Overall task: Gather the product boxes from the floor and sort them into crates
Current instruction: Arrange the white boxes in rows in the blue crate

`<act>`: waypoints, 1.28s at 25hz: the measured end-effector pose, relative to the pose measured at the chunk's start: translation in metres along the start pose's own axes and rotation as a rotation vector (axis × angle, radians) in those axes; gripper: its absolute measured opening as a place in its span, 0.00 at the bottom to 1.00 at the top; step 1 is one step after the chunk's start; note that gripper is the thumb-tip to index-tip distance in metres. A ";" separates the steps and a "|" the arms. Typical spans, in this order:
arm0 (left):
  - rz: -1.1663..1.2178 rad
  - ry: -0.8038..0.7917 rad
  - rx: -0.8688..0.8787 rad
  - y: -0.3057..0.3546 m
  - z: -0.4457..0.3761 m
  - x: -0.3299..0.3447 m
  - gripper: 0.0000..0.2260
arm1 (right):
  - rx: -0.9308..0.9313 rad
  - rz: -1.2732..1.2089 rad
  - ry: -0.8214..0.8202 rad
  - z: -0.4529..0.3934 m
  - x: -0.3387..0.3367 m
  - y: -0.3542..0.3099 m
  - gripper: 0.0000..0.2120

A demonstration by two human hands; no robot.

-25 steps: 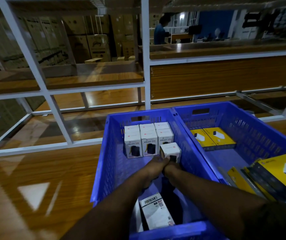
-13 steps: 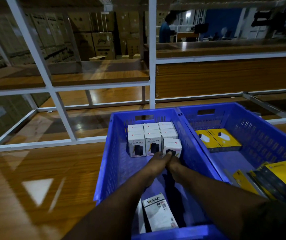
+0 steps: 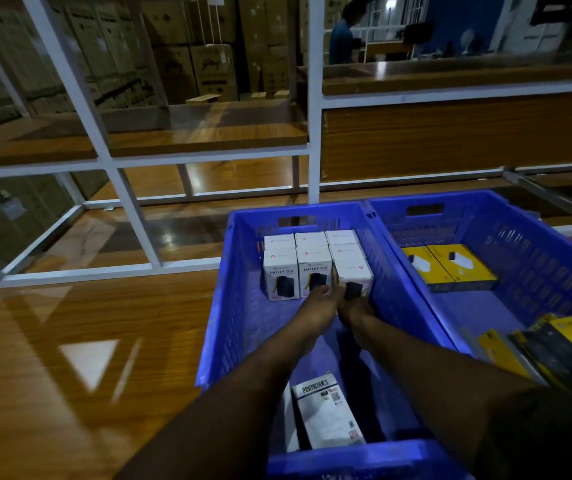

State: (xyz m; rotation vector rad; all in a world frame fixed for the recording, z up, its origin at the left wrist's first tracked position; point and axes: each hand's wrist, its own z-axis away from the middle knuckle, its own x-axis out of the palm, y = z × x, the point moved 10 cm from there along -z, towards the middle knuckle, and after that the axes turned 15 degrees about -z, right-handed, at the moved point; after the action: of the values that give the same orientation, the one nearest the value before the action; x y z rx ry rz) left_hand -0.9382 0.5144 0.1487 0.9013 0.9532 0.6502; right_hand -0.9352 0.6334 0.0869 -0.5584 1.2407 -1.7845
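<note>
Both hands are seating a white product box into the left blue crate.

The left hand (image 3: 319, 300) and right hand (image 3: 353, 306) are meeting at the front of a white box (image 3: 353, 277), fingers wrapping its lower edges and holding it at the right end of the near row. It is standing upright, touching the white "Halley 20K" boxes (image 3: 297, 271) packed against the far wall of the left crate (image 3: 222, 327). A Portronics box (image 3: 327, 410) is lying flat near the crate's near wall. The right crate (image 3: 561, 244), touching the left one, is holding flat yellow boxes (image 3: 450, 268). Both crates are sitting on a glossy wooden floor (image 3: 69, 358) before a white shelving frame (image 3: 132, 216).
</note>
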 end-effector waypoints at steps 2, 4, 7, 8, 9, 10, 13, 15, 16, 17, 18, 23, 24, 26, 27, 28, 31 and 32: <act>-0.016 0.030 -0.020 0.000 0.001 -0.007 0.15 | 0.050 0.166 -0.139 0.012 0.015 0.004 0.21; -0.034 0.091 -0.049 0.000 0.000 -0.020 0.16 | 0.033 0.339 -0.189 0.023 0.020 0.000 0.20; -0.048 0.194 -0.045 -0.002 -0.003 -0.038 0.18 | 0.007 0.582 -0.367 0.055 0.033 -0.005 0.15; -0.045 0.212 -0.039 -0.003 -0.004 -0.041 0.17 | 0.034 0.635 -0.488 0.070 0.042 0.000 0.15; -0.032 0.215 -0.034 -0.002 -0.003 -0.042 0.16 | 0.074 0.694 -0.631 0.091 0.050 0.007 0.15; -0.020 0.213 -0.034 -0.001 -0.002 -0.042 0.16 | 0.092 0.794 -0.767 0.112 0.058 0.013 0.15; -0.059 0.156 -0.060 -0.003 -0.002 -0.037 0.15 | 0.018 1.129 -0.977 0.147 0.069 0.026 0.17; -0.084 0.120 -0.087 -0.007 -0.001 -0.033 0.16 | 0.014 1.184 -0.962 0.147 0.066 0.027 0.18; -0.086 0.103 -0.094 -0.008 0.000 -0.031 0.16 | 0.017 1.187 -0.953 0.147 0.064 0.024 0.19; -0.089 0.089 -0.097 -0.008 0.001 -0.030 0.16 | 0.034 1.195 -0.964 0.148 0.061 0.024 0.18; -0.093 0.075 -0.094 -0.007 0.003 -0.029 0.16 | 0.049 1.208 -0.968 0.145 0.056 0.025 0.17; -0.049 0.097 -0.083 -0.001 0.007 -0.033 0.11 | 0.161 0.789 -0.720 0.109 0.029 -0.001 0.21; -0.018 0.129 -0.079 0.000 0.007 -0.037 0.10 | 0.134 0.613 -0.580 0.098 0.018 -0.016 0.23; 0.034 0.165 -0.110 -0.002 0.007 -0.044 0.13 | 0.085 0.229 -0.367 0.085 -0.001 -0.040 0.21; 0.045 0.160 -0.127 -0.003 0.008 -0.046 0.13 | 0.079 0.045 -0.322 0.083 -0.006 -0.048 0.17; 0.052 0.150 -0.135 -0.003 0.010 -0.047 0.13 | 0.079 -0.106 -0.301 0.082 -0.009 -0.055 0.15; 0.115 0.063 -0.103 0.009 0.021 -0.043 0.14 | 0.099 -0.401 -0.266 0.083 -0.013 -0.068 0.12; 0.152 0.018 -0.101 0.013 0.026 -0.040 0.15 | 0.114 -0.457 -0.254 0.082 -0.014 -0.071 0.13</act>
State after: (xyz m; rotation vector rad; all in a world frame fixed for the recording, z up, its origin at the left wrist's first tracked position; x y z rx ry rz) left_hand -0.9343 0.4793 0.1832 0.8846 0.8654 0.8297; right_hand -0.8938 0.6120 0.1860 -1.0302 0.8750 -2.0610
